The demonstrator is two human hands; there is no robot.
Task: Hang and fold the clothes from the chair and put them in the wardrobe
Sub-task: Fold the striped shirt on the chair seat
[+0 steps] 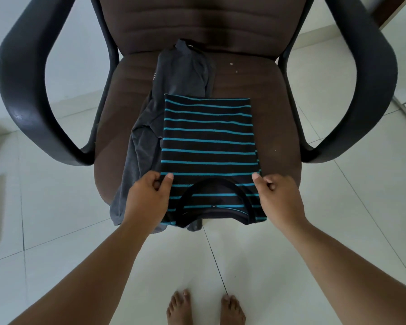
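1. The black T-shirt with thin teal stripes (209,141) is soft knit, folded to a neat rectangle, round collar toward you, on the brown padded chair seat (267,109).
2. Under it & to the left lies a crumpled dark grey cloth garment (183,69), hanging over the seat front.
3. Your left hand (148,198) pinches the shirt's left edge, thumb on top.
4. Your right hand (279,195) pinches the right edge the same way.
5. Curved black plastic armrests (33,90); glossy pale floor tiles (56,219).

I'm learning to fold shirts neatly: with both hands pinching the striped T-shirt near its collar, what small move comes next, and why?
Probably lift the collar end and fold it away over the far half. The left hand and right hand pinch the striped T-shirt at its sides; it lies as a narrow strip on the grey garment, half overhanging the chair seat.
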